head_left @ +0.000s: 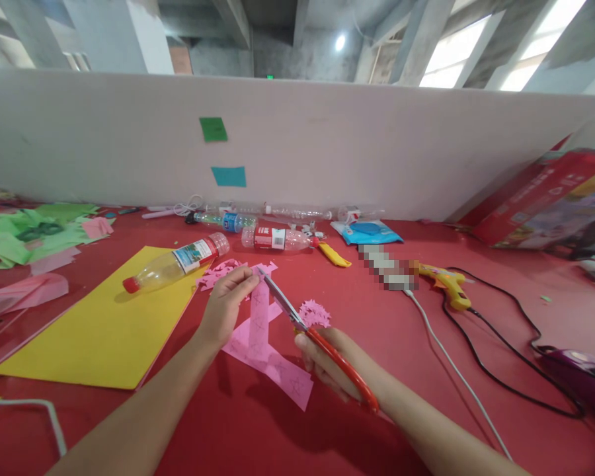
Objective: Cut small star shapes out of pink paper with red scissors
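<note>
My left hand [227, 303] pinches the top of a pink paper strip [258, 324] and holds it upright over the red table [377, 344]. My right hand [327, 362] grips red-handled scissors [307, 327], whose grey blades point up and left, meeting the strip near my left fingers. More pink paper strips with drawn stars [277, 370] lie flat under both hands. A cut pink paper shape [315, 312] lies just right of the blades, and pink scraps [218, 272] lie behind my left hand.
A yellow sheet [99, 324] lies to the left with a plastic bottle [176, 262] on it. More bottles [277, 238] line the white partition. A yellow glue gun [449, 283] and cables [476, 357] lie right. Green paper scraps [24, 235] are far left, a red box [545, 198] far right.
</note>
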The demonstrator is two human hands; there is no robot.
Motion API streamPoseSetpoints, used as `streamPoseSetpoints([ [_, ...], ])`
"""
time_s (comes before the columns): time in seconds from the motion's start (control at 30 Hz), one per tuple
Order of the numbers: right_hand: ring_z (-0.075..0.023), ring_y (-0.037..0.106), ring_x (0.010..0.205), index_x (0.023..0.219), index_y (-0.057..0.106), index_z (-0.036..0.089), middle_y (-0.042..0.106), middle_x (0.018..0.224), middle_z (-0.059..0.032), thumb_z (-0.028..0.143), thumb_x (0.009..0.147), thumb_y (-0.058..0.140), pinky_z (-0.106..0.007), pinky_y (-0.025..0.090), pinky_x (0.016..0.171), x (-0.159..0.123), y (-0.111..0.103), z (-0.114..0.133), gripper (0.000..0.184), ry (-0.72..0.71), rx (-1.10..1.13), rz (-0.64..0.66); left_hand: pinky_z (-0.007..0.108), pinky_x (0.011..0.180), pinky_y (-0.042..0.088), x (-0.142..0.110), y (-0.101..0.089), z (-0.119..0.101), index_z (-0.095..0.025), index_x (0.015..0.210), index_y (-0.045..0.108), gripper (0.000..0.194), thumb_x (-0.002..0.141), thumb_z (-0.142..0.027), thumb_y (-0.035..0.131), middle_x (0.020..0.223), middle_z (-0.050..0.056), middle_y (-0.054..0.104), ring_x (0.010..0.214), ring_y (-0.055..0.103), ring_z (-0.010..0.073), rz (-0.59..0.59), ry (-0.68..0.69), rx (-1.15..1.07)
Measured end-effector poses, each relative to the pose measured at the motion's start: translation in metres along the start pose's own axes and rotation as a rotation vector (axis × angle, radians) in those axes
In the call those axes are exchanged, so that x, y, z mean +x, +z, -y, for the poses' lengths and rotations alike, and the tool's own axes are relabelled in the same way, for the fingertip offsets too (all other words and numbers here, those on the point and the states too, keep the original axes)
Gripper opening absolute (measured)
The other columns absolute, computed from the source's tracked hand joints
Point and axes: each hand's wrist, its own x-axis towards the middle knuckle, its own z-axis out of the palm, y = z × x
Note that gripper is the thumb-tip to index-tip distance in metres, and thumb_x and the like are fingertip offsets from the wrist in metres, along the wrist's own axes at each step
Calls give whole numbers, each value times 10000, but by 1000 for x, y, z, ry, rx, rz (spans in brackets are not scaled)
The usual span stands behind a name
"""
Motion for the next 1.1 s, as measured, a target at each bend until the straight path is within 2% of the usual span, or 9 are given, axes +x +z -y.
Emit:
streamPoseSetpoints([
  [0.17,-57,328,284,588,426,201,361,375,83,554,887,492,-192,262,312,-4,-2,13,468,8,-61,-1,245,602,357,1,1,-1,-191,608,530,209,772,-280,624,633,-35,423,611,392,115,3,7,8],
  [0.3,-62,328,288,598,447,203,355,383,89,638,819,536,-194,295,313,-7,-5,18,496,-5,-64,2,240,609,368,1,0,0,-188,630,545,185,766,-277,635,646,-33,432,621,403,112,5,-8,-1],
  [0.43,-54,286,272,597,449,203,352,365,90,675,795,540,-193,253,311,-6,-5,18,520,1,-55,-10,245,632,399,1,0,0,-190,659,563,193,777,-325,632,666,-29,468,631,440,115,-5,-32,3],
  [0.7,-59,278,373,562,409,197,317,392,80,571,824,552,-204,201,399,7,-8,5,479,3,-230,-153,287,712,466,5,1,-5,-202,791,607,132,770,-330,631,735,-23,582,667,561,133,67,-123,-25],
  [0.77,-64,275,381,566,415,197,305,400,80,566,826,549,-208,204,402,6,-9,6,472,3,-263,-150,296,694,466,6,-1,-5,-211,824,615,132,795,-338,596,730,-16,602,651,572,146,51,-74,80],
  [0.93,-64,292,371,614,429,201,298,452,85,631,795,561,-205,222,384,1,-14,11,486,54,-255,-124,279,661,411,5,-5,-9,-226,813,627,118,843,-298,538,724,2,627,676,557,155,-59,213,533],
  [1.1,-63,324,391,642,455,190,360,490,66,690,815,495,-208,208,393,3,-16,-1,531,20,-285,-121,279,644,408,4,-6,-12,-228,782,632,142,850,-295,527,706,7,642,665,560,161,-66,262,572],
])
